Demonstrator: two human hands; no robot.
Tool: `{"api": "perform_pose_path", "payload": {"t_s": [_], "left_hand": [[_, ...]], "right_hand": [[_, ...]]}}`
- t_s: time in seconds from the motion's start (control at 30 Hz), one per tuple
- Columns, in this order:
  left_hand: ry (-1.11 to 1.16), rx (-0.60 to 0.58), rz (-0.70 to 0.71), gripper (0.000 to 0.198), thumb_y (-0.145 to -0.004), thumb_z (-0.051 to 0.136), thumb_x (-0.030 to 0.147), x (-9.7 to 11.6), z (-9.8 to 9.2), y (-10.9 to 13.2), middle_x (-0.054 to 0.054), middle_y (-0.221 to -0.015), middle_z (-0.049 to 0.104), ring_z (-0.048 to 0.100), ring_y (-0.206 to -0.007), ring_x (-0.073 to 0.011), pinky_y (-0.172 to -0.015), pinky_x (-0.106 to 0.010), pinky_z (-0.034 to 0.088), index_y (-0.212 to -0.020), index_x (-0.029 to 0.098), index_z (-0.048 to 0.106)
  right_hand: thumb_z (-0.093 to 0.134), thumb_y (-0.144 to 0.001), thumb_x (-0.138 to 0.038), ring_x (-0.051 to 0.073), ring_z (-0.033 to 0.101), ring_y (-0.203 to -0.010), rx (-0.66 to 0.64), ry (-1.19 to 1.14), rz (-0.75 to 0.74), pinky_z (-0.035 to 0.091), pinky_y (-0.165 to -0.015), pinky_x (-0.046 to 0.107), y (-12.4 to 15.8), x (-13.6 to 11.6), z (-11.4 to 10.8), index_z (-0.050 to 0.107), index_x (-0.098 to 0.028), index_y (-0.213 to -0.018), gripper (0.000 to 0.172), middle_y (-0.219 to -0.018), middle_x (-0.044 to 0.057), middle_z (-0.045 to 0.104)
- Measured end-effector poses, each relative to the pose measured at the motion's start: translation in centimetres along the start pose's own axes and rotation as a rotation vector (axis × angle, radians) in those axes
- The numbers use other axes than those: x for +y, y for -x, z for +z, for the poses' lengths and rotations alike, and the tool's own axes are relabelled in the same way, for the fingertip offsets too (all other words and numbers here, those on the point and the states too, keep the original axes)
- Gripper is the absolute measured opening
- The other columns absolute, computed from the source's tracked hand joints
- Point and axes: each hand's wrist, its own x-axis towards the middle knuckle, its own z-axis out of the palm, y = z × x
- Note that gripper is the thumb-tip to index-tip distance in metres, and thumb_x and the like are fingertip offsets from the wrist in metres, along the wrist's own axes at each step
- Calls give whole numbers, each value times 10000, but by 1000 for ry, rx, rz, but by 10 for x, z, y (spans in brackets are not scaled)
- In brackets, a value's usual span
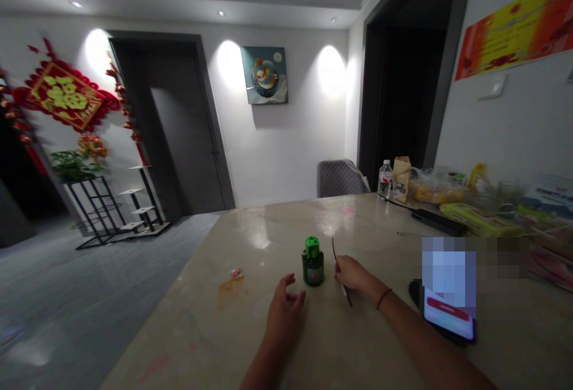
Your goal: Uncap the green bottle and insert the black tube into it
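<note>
A polished, marble-patterned table top [268, 240] bears an orange-brown stain [231, 292] and, at right, a lit smartphone [447, 321], partly pixelated. Near the table's centre stands a dark green glossy bottle [313, 267], upright, with a ribbed bright green cap; contents cannot be determined. The left hand [284, 312] is empty, loosely half open, just beside the bottle without touching it. The right hand [353, 275], in a narrow pinch, holds a thin dark stick [345, 292] with a pale section, also just beside the bottle. A dark cord bracelet [384, 298] encircles the right wrist.
</note>
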Motion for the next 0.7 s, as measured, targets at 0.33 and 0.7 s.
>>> {"api": "perform_pose_path", "payload": {"t_s": [0.33,0.7], "left_hand": [[-30,-55,3,391,-734,473,295,5,-3,1,-97,-1080,584,576,-714,-122,-670,-245,463,-1099,154,476],[-33,-75,3,363,-743,455,256,8,-1,3,-79,-1016,604,557,-691,-121,-666,-249,457,-1092,160,488]], "right_hand": [[444,-769,-112,208,567,-868,181,-98,-14,391,-753,271,-16,-8,24,621,-95,-848,195,-948,153,595],[746,-484,-397,295,445,-1115,-37,-221,-242,331,-936,360,-2,3,11,446,-140,-1237,850,-1205,154,481]]}}
